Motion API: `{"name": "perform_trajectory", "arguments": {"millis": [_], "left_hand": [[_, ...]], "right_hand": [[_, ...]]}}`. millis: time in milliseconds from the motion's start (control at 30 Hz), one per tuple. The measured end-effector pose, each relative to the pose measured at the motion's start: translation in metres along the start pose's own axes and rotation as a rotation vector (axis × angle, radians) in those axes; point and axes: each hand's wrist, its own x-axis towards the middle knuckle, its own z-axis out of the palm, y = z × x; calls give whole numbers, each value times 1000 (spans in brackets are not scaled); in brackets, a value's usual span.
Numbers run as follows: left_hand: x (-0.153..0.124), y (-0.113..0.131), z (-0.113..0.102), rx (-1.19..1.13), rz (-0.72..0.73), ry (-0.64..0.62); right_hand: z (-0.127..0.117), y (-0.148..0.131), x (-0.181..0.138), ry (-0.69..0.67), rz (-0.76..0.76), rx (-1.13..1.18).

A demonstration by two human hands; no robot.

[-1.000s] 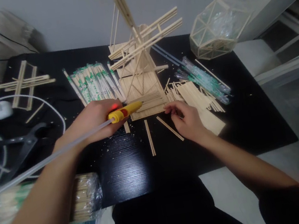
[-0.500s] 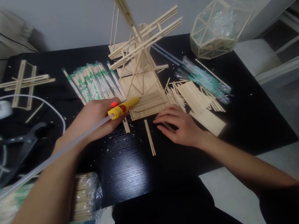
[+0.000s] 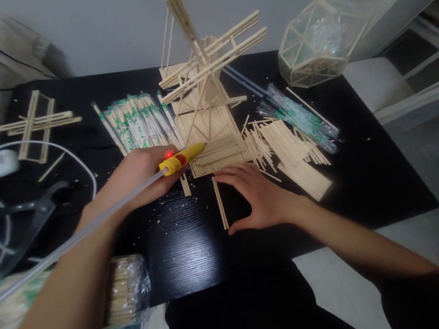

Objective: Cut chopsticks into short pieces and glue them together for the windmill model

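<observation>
My left hand (image 3: 141, 177) is closed around a yellow hot glue gun (image 3: 180, 160). A red light glows on it, and a long translucent glue stick (image 3: 98, 218) trails from its rear. The gun's tip points over the base of a windmill-like model (image 3: 211, 115) built from wooden sticks. My right hand (image 3: 260, 194) is open, thumb and fingers spread at the opposite ends of a short pair of sticks (image 3: 220, 203) lying on the table. Whether the fingertips touch those sticks I cannot tell. Another short piece of stick (image 3: 186, 185) lies below the left hand.
Wrapped chopsticks (image 3: 136, 122) lie behind my left hand. Loose cut sticks (image 3: 258, 146) and flat stick panels (image 3: 305, 172) are at right, near empty wrappers (image 3: 300, 117). A crossed stick frame (image 3: 38, 124), pliers (image 3: 47, 204) and bagged chopsticks (image 3: 122, 290) are left. A polyhedral frame (image 3: 324, 37) stands back right.
My right hand has shifted left and spread its fingers along the short stick pair. A thin stick now lies to its right. My left hand and the glue gun have stayed nearly still.
</observation>
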Motion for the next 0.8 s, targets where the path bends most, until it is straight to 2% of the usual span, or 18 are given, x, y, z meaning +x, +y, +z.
{"name": "perform_trajectory", "arguments": {"millis": [400, 800], "left_hand": [[2, 3, -2, -7, -47, -28], [1, -5, 2, -7, 31, 1]], "right_hand": [[2, -5, 1, -23, 10, 8], [-1, -5, 0, -25, -16, 4]]}}
